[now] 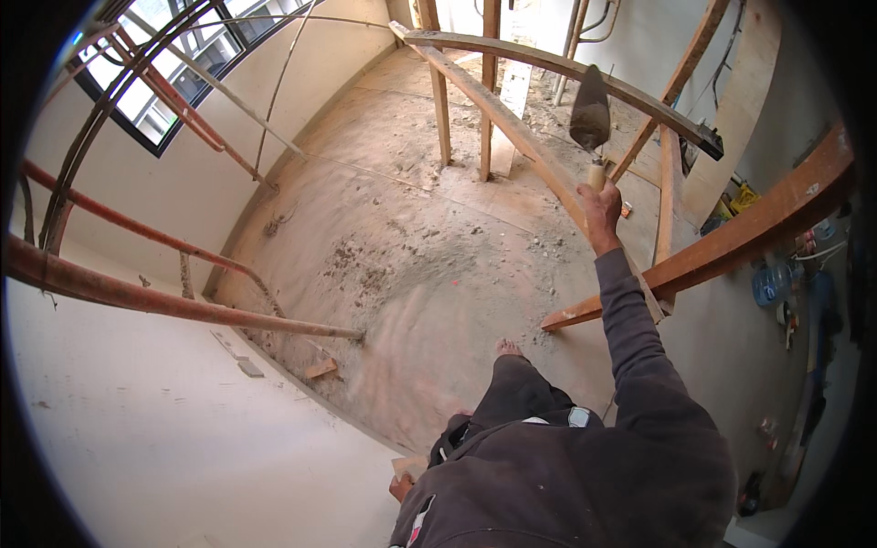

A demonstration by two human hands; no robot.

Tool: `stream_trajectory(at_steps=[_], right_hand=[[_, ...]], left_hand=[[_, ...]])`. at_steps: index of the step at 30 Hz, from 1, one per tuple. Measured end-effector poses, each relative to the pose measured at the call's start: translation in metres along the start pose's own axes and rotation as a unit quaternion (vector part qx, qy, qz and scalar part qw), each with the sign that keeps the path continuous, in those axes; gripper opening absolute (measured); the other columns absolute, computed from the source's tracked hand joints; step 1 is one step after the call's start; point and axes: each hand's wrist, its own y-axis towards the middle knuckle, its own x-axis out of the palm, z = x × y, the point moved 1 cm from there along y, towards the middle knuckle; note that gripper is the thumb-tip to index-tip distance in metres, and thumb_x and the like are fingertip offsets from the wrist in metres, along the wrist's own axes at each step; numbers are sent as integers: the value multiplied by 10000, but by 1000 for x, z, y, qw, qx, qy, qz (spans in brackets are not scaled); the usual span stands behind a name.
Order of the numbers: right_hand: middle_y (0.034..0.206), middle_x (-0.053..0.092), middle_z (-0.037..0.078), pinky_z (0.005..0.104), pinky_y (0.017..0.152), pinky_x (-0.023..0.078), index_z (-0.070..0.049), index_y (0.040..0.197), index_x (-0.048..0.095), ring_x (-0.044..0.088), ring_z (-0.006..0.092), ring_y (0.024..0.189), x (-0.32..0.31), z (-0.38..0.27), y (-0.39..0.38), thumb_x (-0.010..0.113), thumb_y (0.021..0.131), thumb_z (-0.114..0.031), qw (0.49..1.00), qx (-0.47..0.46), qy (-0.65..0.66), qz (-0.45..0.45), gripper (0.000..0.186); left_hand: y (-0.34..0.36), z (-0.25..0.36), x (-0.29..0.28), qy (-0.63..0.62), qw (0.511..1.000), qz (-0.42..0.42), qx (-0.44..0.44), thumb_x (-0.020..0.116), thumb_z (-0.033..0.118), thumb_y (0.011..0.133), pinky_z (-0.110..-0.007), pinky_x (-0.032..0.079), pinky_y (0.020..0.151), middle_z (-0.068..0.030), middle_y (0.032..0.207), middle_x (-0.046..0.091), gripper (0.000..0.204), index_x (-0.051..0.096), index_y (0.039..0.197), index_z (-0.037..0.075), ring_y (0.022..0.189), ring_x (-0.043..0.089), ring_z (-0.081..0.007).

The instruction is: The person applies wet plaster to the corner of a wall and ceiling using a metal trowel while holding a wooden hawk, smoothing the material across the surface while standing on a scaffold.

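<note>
Dusty flr (429, 356) w/ pale walls (338, 55)

can count one trowel (591, 114), one right hand (602, 215), one left hand (400, 488), one flat tan piece (413, 466), one bare foot (509, 347) and one window (151, 112). make out at least six lengths of timber (757, 230) and at least three orange tubes (183, 306). cannot number the crumbs of debris (347, 260).

Bright window (212, 53) glare, edges fisheye-bowed
</note>
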Motion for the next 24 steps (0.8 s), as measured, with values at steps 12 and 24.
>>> stream_trajectory(at_steps=[12, 24], right_hand=[[902, 636, 278, 465, 782, 477, 64, 939, 596, 624, 440, 869, 9, -14, -19, 662, 732, -270, 999, 21, -20, 33, 399], [954, 646, 231, 428, 816, 479, 47, 995, 605, 635, 389, 922, 15, -9, -9, 677, 708, -204, 994, 104, -19, 37, 388]], left_hand=[[-24, 6, -4, -21, 999, -6, -23, 594, 68, 765, -351, 503, 624, -139, 800, 662, 234, 644, 941, -77, 673, 615, -211], [-112, 216, 167, -2, 877, -478, 39, 579, 174, 802, -356, 498, 663, -108, 801, 658, 235, 642, 918, -20, 705, 609, -205]])
